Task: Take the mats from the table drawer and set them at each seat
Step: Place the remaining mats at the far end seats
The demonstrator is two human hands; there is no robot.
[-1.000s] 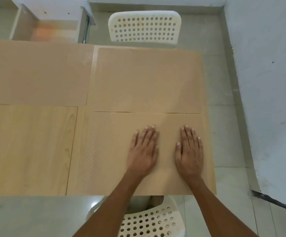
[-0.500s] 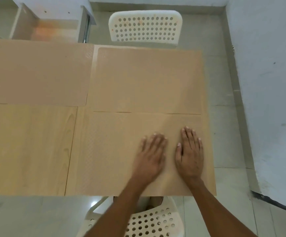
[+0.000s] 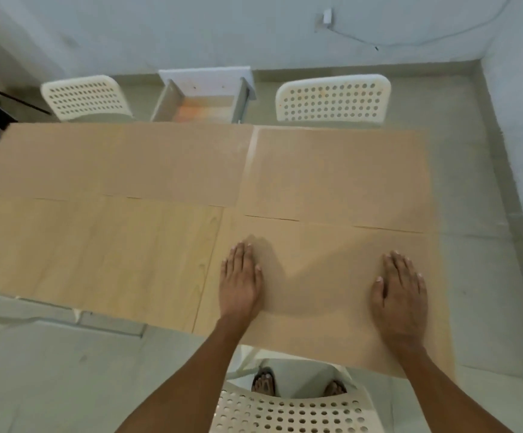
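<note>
- Left hand (image 3: 240,282) lay palm-down on the near right mat (image 3: 322,295), close to the mat's left edge; fingers straight and released, gripping nothing.
- Right hand (image 3: 399,295) lay flat on the same mat near its right end — fingers extended and slack, thumb out to the side, nothing grasped.
- The two hands were well apart, one at each end of the mat, fingertips pointing toward 12 o'clock.
- This mat sat at the table's 5 o'clock corner, its near edge overhanging the table edge above a white perforated chair (image 3: 288,414).
- A second mat (image 3: 335,173) lay at 1 o'clock, its near edge touching or just meeting the far edge of the mat under the hands; a white chair (image 3: 332,100) stood behind it.
- A third, longer-looking mat (image 3: 119,160) covered the far left of the table, at 11 o'clock, with another white chair (image 3: 86,96) beyond.
- Bare wooden tabletop (image 3: 97,254) showed at 8 o'clock — no mat on that quarter.
- The table drawer (image 3: 204,104) stood pulled out at 12 o'clock, between the two far chairs; inside looked bare, though blur made that uncertain.
- Two feet in sandals (image 3: 263,384) showed under the table's near edge.
</note>
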